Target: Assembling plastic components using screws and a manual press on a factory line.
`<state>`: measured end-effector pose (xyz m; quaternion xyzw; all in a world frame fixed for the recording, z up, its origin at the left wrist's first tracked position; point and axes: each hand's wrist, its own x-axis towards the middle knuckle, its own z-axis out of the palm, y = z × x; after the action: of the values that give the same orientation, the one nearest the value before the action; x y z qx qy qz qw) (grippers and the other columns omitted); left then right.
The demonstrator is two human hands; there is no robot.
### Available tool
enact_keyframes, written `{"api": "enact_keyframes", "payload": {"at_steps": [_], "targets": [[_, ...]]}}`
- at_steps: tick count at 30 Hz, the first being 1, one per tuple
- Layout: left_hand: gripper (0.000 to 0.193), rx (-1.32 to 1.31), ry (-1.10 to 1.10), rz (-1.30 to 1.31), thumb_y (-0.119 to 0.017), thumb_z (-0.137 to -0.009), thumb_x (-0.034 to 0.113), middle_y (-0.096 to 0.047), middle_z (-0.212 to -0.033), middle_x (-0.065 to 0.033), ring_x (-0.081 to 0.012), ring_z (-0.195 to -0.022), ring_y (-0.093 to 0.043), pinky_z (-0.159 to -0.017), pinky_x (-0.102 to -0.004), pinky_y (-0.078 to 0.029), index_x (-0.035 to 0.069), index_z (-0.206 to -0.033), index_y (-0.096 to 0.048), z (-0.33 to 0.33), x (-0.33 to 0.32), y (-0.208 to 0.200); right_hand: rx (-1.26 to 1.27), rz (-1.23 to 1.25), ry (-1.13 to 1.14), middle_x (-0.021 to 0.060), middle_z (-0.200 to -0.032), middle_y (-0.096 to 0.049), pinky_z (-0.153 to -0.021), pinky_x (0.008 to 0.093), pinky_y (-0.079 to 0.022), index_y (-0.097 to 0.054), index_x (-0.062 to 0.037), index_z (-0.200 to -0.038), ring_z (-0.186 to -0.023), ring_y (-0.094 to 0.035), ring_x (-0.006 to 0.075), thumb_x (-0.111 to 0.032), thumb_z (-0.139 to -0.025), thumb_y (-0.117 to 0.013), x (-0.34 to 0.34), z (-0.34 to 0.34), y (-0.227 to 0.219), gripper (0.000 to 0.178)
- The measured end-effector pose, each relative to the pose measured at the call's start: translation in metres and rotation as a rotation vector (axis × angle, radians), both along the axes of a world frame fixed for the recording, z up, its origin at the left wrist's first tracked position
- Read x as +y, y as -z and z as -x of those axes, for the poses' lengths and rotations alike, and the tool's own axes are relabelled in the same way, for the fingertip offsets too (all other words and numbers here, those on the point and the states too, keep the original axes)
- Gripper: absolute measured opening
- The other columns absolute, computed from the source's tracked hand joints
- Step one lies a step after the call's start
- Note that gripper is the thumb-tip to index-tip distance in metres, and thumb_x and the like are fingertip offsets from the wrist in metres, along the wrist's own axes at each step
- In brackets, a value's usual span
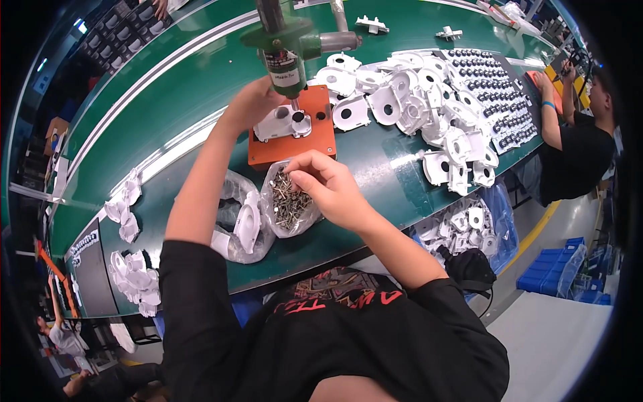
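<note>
A green press head [284, 63] stands over an orange fixture block [323, 142], on which a white plastic part [273, 127] lies with its round black centre below the press tip. My left hand [253, 106] reaches to the left side of the press, just above the white part; its fingertips are hidden, so I cannot tell its grip. Lower down, my right hand [329, 187] is over an open clear bag of small metal screws [288, 213]. Its thumb and forefinger are pinched together at the bag's top; whatever is between them is too small to make out.
Left of the screws is a clear bag [236, 249] with white parts. A heap of white housings [429, 100] spreads to the right, beside rows of black pieces on a sheet [499, 100]. More white parts [134, 278] lie left. A co-worker [576, 141] is at the right.
</note>
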<state>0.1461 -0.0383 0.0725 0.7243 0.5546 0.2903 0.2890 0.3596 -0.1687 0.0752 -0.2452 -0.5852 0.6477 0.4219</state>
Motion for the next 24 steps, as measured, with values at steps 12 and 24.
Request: {"api": "enact_keyframes", "payload": {"at_steps": [12, 24], "targets": [[0.036, 0.300, -0.085, -0.353, -0.057, -0.085, 0.023, -0.047, -0.129, -0.0229, -0.0355, -0.125, -0.039, -0.107, -0.0439, -0.028, 0.000, -0.113, -0.055, -0.012, -0.112, 0.023, -0.129, 0.036, 0.175, 0.0030, -0.077, -0.060, -0.062, 0.0217, -0.045, -0.059, 0.0000, -0.084, -0.067, -0.055, 0.0084, -0.003, -0.079, -0.066, 0.087, -0.028, 0.017, 0.009], [0.040, 0.385, -0.156, -0.360, -0.057, -0.084, 0.032, -0.049, -0.125, -0.0155, -0.0315, -0.121, -0.043, -0.104, -0.0520, -0.027, 0.016, -0.121, -0.054, -0.019, -0.113, 0.022, -0.444, -0.105, 0.233, 0.0072, -0.078, -0.064, -0.061, 0.0242, -0.046, -0.063, 0.0057, -0.090, -0.064, -0.057, 0.0116, -0.006, -0.077, -0.064, 0.126, -0.016, 0.016, 0.017]]}}
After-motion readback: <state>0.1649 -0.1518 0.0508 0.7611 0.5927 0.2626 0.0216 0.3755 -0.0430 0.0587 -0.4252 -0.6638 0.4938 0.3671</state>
